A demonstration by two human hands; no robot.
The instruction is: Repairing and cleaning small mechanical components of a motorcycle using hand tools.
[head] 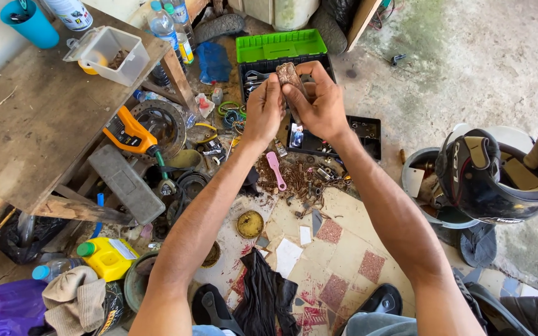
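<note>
My left hand (264,111) and my right hand (322,107) are raised together over the floor, both gripping one small rusty, brownish metal part (289,74) between the fingertips. The part sticks up above my fingers, in front of an open black toolbox with a green lid (279,45). Below my hands a pile of rusty chain and bolts (300,180) lies on the floor beside a pink tool (275,169).
A worn wooden table (38,118) stands left with a clear plastic box (110,55) and a blue cup (31,23). An orange power tool (131,134), yellow bottle (108,256), black tray (344,140), black cloth (263,295) and a helmet (499,174) on a bucket surround me.
</note>
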